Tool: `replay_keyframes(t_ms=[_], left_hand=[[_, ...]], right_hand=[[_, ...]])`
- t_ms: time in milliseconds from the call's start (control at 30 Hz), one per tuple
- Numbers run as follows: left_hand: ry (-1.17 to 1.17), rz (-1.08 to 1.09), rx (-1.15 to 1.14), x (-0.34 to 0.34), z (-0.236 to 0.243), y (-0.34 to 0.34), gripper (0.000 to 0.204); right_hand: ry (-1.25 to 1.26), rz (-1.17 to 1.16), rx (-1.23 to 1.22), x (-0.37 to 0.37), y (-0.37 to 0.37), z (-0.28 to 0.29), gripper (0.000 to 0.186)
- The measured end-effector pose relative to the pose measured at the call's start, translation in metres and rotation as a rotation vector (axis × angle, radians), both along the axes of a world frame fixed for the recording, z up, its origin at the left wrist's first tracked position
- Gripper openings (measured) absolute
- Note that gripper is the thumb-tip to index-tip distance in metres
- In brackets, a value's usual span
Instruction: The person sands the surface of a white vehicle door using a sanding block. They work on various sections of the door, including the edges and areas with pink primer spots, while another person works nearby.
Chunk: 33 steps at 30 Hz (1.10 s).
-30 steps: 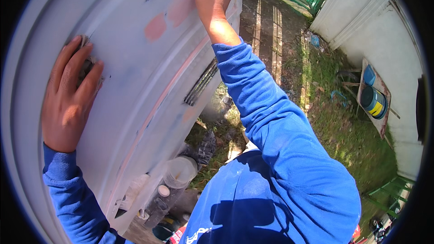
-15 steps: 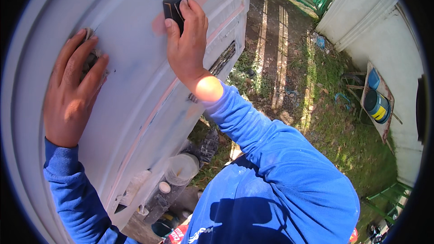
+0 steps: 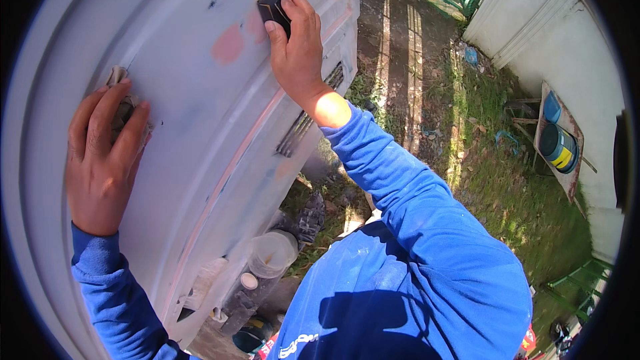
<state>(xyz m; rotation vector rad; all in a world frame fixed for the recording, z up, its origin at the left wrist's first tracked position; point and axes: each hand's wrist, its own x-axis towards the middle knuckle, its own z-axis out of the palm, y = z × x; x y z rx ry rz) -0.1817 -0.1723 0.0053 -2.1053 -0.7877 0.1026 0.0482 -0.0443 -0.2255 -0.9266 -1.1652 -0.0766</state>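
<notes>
A large whitish, curved panel [image 3: 193, 113] with pink patches, resembling a vehicle's body side, fills the left half. My right hand [image 3: 300, 53] grips a black sanding block [image 3: 273, 12] near the panel's top, thumb on one side and fingers on the other. The block lies against the surface beside a round pink patch [image 3: 228, 43]. Farther left, my left hand [image 3: 103, 167] presses a crumpled greyish cloth [image 3: 125, 112] to the panel, its fingers bent over it. Part of the cloth is hidden under the fingers.
Below the panel stand a translucent plastic bucket [image 3: 272, 253] and a small white-topped container [image 3: 249, 281]. At right, a wheelbarrow [image 3: 573, 180] holds a dark bucket with a yellow label [image 3: 559, 148], near a white wall [image 3: 533, 20]. Grassy ground [image 3: 493, 180] lies between.
My right hand has slid the sanding block rightward and slightly up the panel, uncovering more of the round pink patch. My left hand stays on the cloth. The view has shifted a little.
</notes>
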Motion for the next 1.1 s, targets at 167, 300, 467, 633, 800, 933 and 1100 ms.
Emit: replay_keyframes(t_ms=[167,300,467,633,800,933,1100], left_hand=[[0.009,0.038,-0.02,0.001,0.004,-0.009,0.048],[-0.023,-0.01,0.029,0.011,-0.004,0.006,0.045],[-0.098,0.003,0.022,0.062,-0.033,0.035,0.04],[-0.074,-0.181,-0.059,0.144,-0.056,0.115,0.022],[-0.034,-0.224,-0.146,0.225,-0.092,0.198,0.016],[-0.023,-0.331,0.071,0.266,-0.124,0.246,0.024],[0.117,-0.287,-0.142,0.255,-0.133,0.234,0.019]], right_hand=[[0.28,-0.059,-0.081,0.047,0.05,0.054,0.035],[0.193,-0.085,-0.041,-0.032,-0.01,0.021,0.047],[0.084,-0.162,0.014,0.021,0.031,0.017,0.047],[0.425,0.089,-0.288,0.076,0.049,0.039,0.047],[0.148,0.191,-0.552,0.121,-0.09,-0.1,0.048],[0.131,0.178,-1.063,0.187,-0.25,-0.253,0.051],[0.266,-0.074,-1.373,0.247,-0.381,-0.315,0.05]])
